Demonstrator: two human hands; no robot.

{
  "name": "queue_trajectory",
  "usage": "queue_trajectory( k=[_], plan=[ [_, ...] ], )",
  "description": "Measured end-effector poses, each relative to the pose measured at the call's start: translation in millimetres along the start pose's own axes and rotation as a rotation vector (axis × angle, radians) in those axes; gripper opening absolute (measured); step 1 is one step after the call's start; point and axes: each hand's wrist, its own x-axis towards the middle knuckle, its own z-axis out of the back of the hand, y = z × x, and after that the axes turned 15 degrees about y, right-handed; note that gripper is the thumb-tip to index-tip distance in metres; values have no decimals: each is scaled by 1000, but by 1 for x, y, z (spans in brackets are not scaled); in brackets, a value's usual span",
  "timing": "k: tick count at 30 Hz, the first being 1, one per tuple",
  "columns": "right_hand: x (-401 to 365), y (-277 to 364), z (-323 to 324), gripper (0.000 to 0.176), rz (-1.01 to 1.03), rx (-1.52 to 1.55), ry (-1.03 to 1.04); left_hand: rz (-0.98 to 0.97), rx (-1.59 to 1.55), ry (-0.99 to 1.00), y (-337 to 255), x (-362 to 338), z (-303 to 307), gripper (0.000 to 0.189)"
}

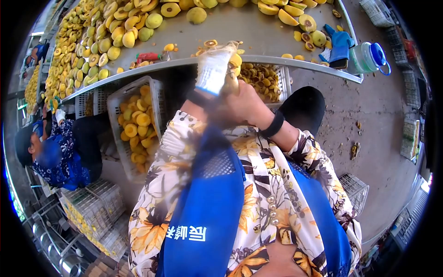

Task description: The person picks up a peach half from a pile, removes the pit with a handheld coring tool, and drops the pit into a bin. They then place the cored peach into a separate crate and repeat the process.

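Note:
My left hand (216, 67), in a white knitted glove, is raised over the near edge of the metal table (221, 34). Its fingers are closed around a yellow peach (236, 61), which shows along the glove's right side. Just below and to the right is my bare right hand (248, 102), its fingers curled shut close against the left. What it grips is hidden and blurred. A cut peach half (210, 43) with a brown centre lies on the table beyond the glove. To the left rests a red-handled tool (148, 57) with a metal end.
Many peach halves (110, 34) are heaped on the table's left and back. Below its edge stand a crate of peach halves (138, 124) and a crate of brownish pieces (263, 81). Blue gloves (340, 44) and a jug (367, 57) are at right; a co-worker (62, 147) sits left.

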Motion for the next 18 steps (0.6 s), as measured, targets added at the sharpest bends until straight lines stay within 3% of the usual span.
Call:
queue_trajectory(
  k=[2,3,4,5,7,9,10,13,14,17,18],
  plan=[
    [5,-21,7,13,282,-423,68,395,-631,-24,-13,-2,3,21],
    [5,-29,14,12,298,-379,149,592,-947,-37,-21,-2,6,21],
    [3,-31,20,10,309,-332,231,413,-766,-36,-15,-4,1,21],
    [-3,-16,25,7,193,-30,358,235,-580,-36,-8,-6,-3,21],
    [-12,13,24,8,-13,432,442,162,-597,-45,-6,-7,-3,22],
    [-24,36,16,12,-185,741,361,360,-1014,-59,-23,-10,3,24],
    [-22,29,17,12,-164,781,418,498,-1143,-71,-30,-7,4,24],
    [-19,13,18,11,-62,894,514,569,-1422,-196,-4,-8,-8,24],
    [-17,10,15,11,15,920,554,568,-1424,-177,-30,-12,8,24],
    [-21,2,12,8,-11,667,481,588,-1376,-237,2,-50,46,25],
    [-18,-3,17,23,-99,331,433,579,-1295,-285,23,-70,68,27]
  ],
)
